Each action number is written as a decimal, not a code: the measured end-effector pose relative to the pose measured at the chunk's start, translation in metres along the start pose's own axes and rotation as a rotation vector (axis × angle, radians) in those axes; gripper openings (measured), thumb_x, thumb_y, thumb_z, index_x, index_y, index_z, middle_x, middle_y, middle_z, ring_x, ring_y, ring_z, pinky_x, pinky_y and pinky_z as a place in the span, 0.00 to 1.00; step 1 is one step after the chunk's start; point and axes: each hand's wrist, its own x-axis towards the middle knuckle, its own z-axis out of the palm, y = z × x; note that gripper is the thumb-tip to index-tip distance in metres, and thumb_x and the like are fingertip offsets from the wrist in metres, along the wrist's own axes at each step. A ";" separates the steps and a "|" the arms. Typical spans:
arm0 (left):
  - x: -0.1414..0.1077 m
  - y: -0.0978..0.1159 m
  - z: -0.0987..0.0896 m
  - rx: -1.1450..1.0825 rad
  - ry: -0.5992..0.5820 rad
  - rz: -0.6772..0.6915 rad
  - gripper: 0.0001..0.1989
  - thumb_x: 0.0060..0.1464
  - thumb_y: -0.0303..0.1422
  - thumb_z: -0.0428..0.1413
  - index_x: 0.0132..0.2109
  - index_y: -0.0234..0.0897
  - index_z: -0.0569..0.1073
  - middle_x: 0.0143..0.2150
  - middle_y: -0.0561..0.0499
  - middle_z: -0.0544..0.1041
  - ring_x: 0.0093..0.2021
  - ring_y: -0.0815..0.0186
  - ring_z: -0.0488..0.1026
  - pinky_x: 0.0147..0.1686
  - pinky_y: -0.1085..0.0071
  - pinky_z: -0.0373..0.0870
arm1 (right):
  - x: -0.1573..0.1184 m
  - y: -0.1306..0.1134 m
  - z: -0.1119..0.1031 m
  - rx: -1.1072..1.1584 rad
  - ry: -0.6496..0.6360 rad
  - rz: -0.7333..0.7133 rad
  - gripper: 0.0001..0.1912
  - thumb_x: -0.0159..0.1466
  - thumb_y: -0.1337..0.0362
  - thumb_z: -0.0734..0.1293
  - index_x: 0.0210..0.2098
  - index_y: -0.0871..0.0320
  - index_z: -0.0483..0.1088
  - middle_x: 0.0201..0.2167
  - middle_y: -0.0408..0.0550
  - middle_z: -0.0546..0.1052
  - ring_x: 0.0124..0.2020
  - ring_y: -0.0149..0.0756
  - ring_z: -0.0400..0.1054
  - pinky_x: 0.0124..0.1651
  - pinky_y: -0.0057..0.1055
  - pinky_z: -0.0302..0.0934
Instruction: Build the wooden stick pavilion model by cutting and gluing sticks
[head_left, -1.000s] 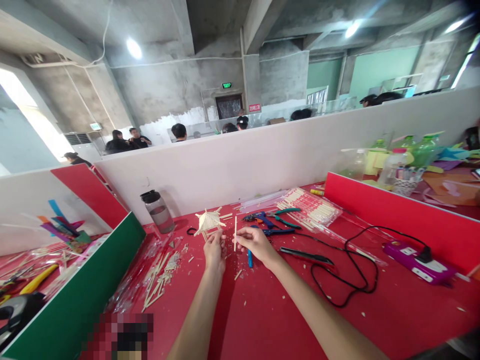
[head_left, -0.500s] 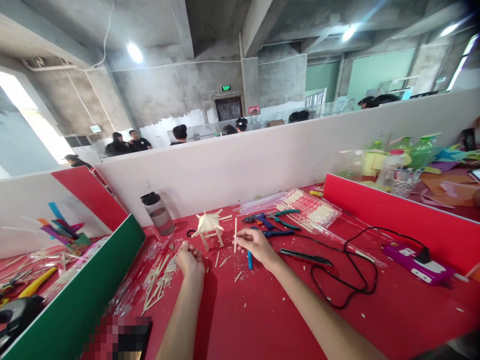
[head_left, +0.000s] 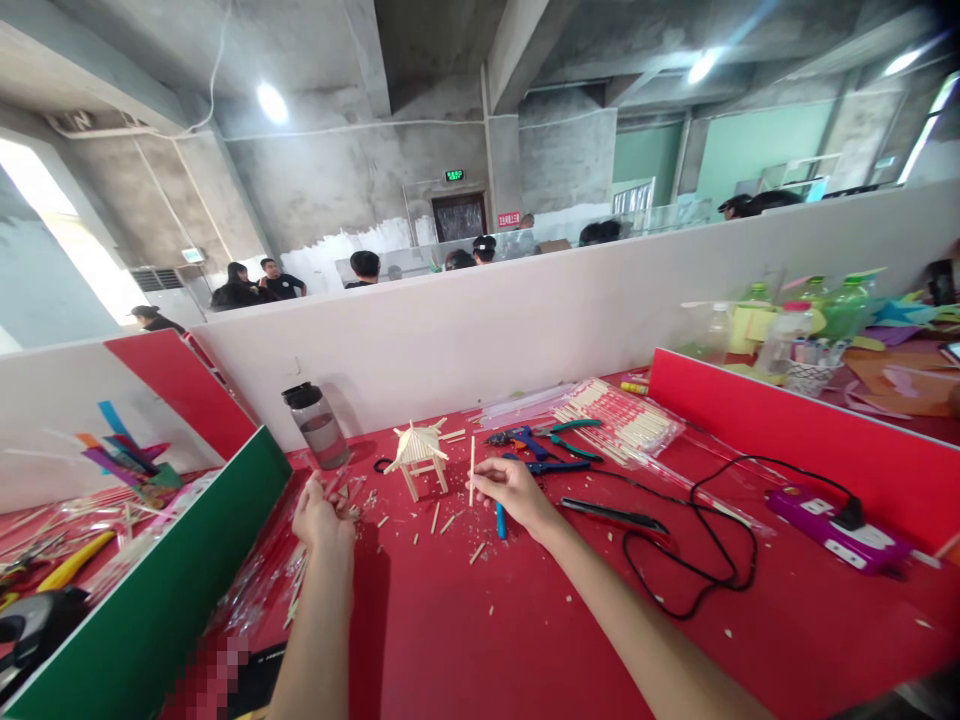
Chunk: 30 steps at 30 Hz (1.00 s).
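Note:
My right hand (head_left: 514, 492) pinches a thin wooden stick (head_left: 472, 468), held upright above the red table. Just left of that stick stands a small pavilion model (head_left: 418, 452) built of sticks, with a pointed roof on legs. My left hand (head_left: 324, 515) is over the heap of loose sticks and offcuts (head_left: 298, 580), its thumb and index finger apart. I see nothing held in it, though its palm side is partly hidden. Beneath my right hand lies a blue tool handle (head_left: 501, 520).
Behind my right hand lie a blue glue gun (head_left: 521, 437), pliers (head_left: 559, 466) and a bag of sticks (head_left: 622, 415). A utility knife (head_left: 613, 515), black cable and purple power strip (head_left: 836, 530) lie rightward. A water bottle (head_left: 319, 430) stands near the green divider (head_left: 165, 580).
My left hand has moved left, from beside the pavilion model to over the loose sticks. My right hand keeps the stick upright in nearly the same place.

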 end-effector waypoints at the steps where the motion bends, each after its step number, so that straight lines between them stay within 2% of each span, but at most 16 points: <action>1: 0.000 0.003 0.002 0.017 0.014 0.029 0.16 0.47 0.43 0.62 0.34 0.37 0.67 0.18 0.63 0.59 0.15 0.78 0.53 0.15 0.80 0.49 | 0.000 0.000 0.000 0.001 0.000 0.000 0.17 0.52 0.53 0.74 0.31 0.60 0.73 0.29 0.49 0.79 0.24 0.32 0.69 0.27 0.28 0.62; 3: 0.000 0.010 0.008 0.082 0.049 0.127 0.17 0.43 0.42 0.65 0.32 0.36 0.68 0.17 0.63 0.59 0.15 0.77 0.54 0.16 0.78 0.51 | 0.001 0.001 -0.001 0.000 0.000 -0.002 0.17 0.52 0.53 0.74 0.31 0.60 0.73 0.28 0.49 0.79 0.24 0.32 0.69 0.27 0.28 0.62; 5: -0.001 0.021 0.019 0.202 -0.012 0.258 0.19 0.45 0.45 0.63 0.26 0.36 0.66 0.15 0.62 0.58 0.15 0.75 0.54 0.16 0.77 0.51 | 0.001 0.002 -0.001 -0.007 0.000 -0.004 0.16 0.52 0.53 0.73 0.31 0.60 0.73 0.27 0.48 0.79 0.24 0.32 0.69 0.27 0.28 0.62; 7: -0.001 0.033 0.034 0.365 -0.163 0.363 0.21 0.49 0.47 0.59 0.22 0.36 0.66 0.14 0.60 0.58 0.16 0.75 0.55 0.17 0.76 0.51 | 0.002 0.002 -0.002 -0.011 0.001 -0.006 0.15 0.52 0.54 0.73 0.31 0.60 0.73 0.26 0.47 0.78 0.24 0.32 0.68 0.27 0.28 0.62; 8: -0.001 0.039 0.044 0.471 -0.283 0.409 0.19 0.50 0.46 0.59 0.22 0.35 0.69 0.15 0.58 0.61 0.17 0.73 0.57 0.18 0.76 0.53 | 0.002 0.002 -0.002 -0.012 0.004 -0.008 0.15 0.52 0.54 0.73 0.30 0.60 0.73 0.26 0.46 0.77 0.24 0.31 0.68 0.27 0.28 0.62; 10: -0.002 0.048 0.063 0.659 -0.521 0.437 0.12 0.44 0.41 0.63 0.28 0.35 0.76 0.21 0.53 0.72 0.21 0.69 0.66 0.22 0.75 0.59 | 0.001 0.000 -0.002 -0.005 0.011 -0.008 0.14 0.52 0.55 0.73 0.30 0.60 0.73 0.25 0.45 0.77 0.23 0.31 0.67 0.27 0.28 0.62; 12: -0.002 0.053 0.081 0.788 -0.736 0.459 0.10 0.41 0.34 0.64 0.34 0.38 0.80 0.29 0.50 0.79 0.27 0.65 0.72 0.28 0.74 0.64 | 0.001 -0.001 -0.002 0.005 0.018 -0.005 0.14 0.51 0.55 0.73 0.29 0.59 0.72 0.24 0.45 0.76 0.23 0.31 0.67 0.27 0.28 0.62; 13: -0.003 0.053 0.088 0.866 -0.821 0.482 0.11 0.41 0.33 0.64 0.36 0.40 0.81 0.30 0.49 0.80 0.29 0.63 0.73 0.30 0.73 0.65 | 0.001 -0.002 -0.002 0.010 0.021 -0.002 0.14 0.51 0.55 0.73 0.29 0.60 0.72 0.25 0.45 0.76 0.23 0.31 0.67 0.28 0.28 0.62; 15: -0.004 0.053 0.099 1.050 -0.915 0.562 0.10 0.43 0.32 0.62 0.37 0.42 0.81 0.32 0.49 0.81 0.30 0.62 0.74 0.33 0.72 0.65 | 0.000 -0.003 -0.002 0.013 0.025 0.001 0.15 0.51 0.55 0.74 0.30 0.60 0.72 0.24 0.44 0.76 0.23 0.31 0.67 0.28 0.28 0.62; 18: -0.005 0.052 0.108 1.326 -0.960 0.672 0.08 0.50 0.34 0.58 0.37 0.44 0.80 0.35 0.49 0.81 0.34 0.60 0.75 0.35 0.71 0.65 | 0.000 -0.003 -0.002 0.016 0.025 -0.003 0.15 0.51 0.55 0.73 0.30 0.60 0.72 0.25 0.44 0.76 0.23 0.31 0.67 0.28 0.28 0.62; 21: -0.007 0.055 0.112 1.505 -0.983 0.702 0.09 0.54 0.36 0.54 0.38 0.45 0.79 0.39 0.49 0.81 0.39 0.60 0.75 0.36 0.71 0.64 | 0.001 -0.002 -0.002 0.024 0.025 -0.005 0.15 0.51 0.55 0.73 0.30 0.60 0.72 0.25 0.44 0.76 0.24 0.31 0.68 0.28 0.28 0.62; 24: -0.010 0.059 0.115 1.586 -0.943 0.720 0.10 0.55 0.36 0.52 0.39 0.45 0.78 0.40 0.50 0.81 0.40 0.60 0.75 0.36 0.71 0.64 | 0.001 -0.002 -0.002 0.029 0.030 -0.002 0.15 0.51 0.55 0.74 0.30 0.60 0.72 0.24 0.44 0.76 0.23 0.31 0.67 0.27 0.28 0.62; 30: -0.014 0.061 0.119 1.609 -0.845 0.760 0.10 0.56 0.38 0.51 0.41 0.46 0.76 0.41 0.50 0.81 0.40 0.59 0.75 0.36 0.69 0.64 | 0.001 -0.004 -0.001 0.026 0.033 0.004 0.14 0.51 0.56 0.74 0.30 0.60 0.72 0.25 0.45 0.77 0.24 0.31 0.67 0.27 0.28 0.62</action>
